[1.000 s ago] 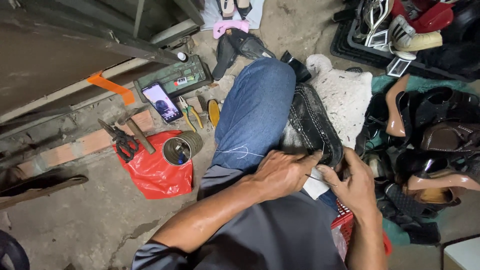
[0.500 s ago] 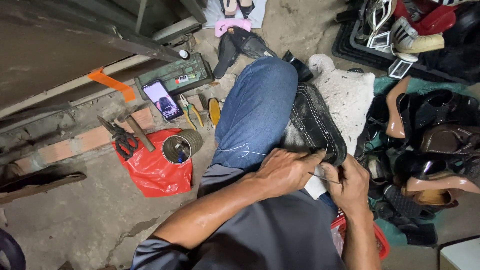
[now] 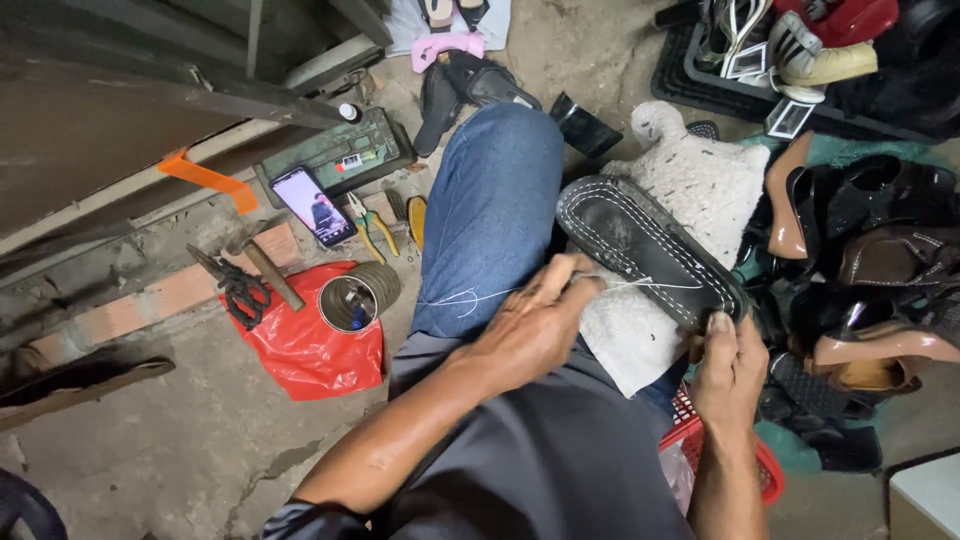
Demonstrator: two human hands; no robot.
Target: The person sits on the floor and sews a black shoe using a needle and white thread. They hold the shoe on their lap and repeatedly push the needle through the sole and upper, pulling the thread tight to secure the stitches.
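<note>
A black shoe (image 3: 645,245) lies sole up across my lap, with white stitching along the sole's edge. It rests on a whitish knitted cloth (image 3: 690,190) over my jeans-clad knee (image 3: 495,210). My left hand (image 3: 535,320) is closed beside the shoe's near edge, pinching a white thread (image 3: 455,298) that runs from the sole and trails over my leg. My right hand (image 3: 730,365) grips the sole's near right end, thumb on top.
On the concrete floor to the left lie a lit phone (image 3: 312,205), pliers (image 3: 368,225), a hammer (image 3: 262,262), scissors (image 3: 238,290), a tin can (image 3: 355,298) on a red plastic bag (image 3: 305,345) and a green box (image 3: 335,155). Several shoes (image 3: 860,260) are piled at right; a red basket (image 3: 685,435) stands below.
The shoe has been turned from its side to sole up. My right hand slid to the sole's near end, and my left hand drew the thread out toward my lap.
</note>
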